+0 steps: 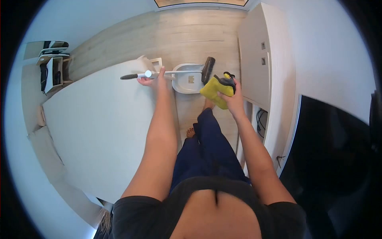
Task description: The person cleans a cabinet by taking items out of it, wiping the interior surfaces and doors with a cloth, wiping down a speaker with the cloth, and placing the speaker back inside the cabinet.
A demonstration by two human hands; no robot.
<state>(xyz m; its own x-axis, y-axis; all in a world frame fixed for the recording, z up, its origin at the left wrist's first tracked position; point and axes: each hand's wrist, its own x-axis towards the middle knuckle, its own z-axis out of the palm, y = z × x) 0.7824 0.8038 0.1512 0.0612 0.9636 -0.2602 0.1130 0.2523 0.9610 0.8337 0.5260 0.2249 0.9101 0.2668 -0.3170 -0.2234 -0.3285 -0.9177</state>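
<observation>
A broom [183,72] with a thin white handle, a grey grip end and a dark brush head lies across the view. My left hand [153,80] is closed around its handle, above the edge of the bed. Under the handle, on the floor, sits a white dustpan [183,85] with a small square mark; the brush head is at its right side. My right hand [234,99] grips a yellow-green cloth [217,89] together with a dark grey and yellow item whose shape is partly hidden.
The white bed [99,119] fills the left. At right stand a pale cabinet [254,59] and a large black screen [330,167]. My bare feet are on the wooden floor [199,32]. A small shelf [55,73] is at far left.
</observation>
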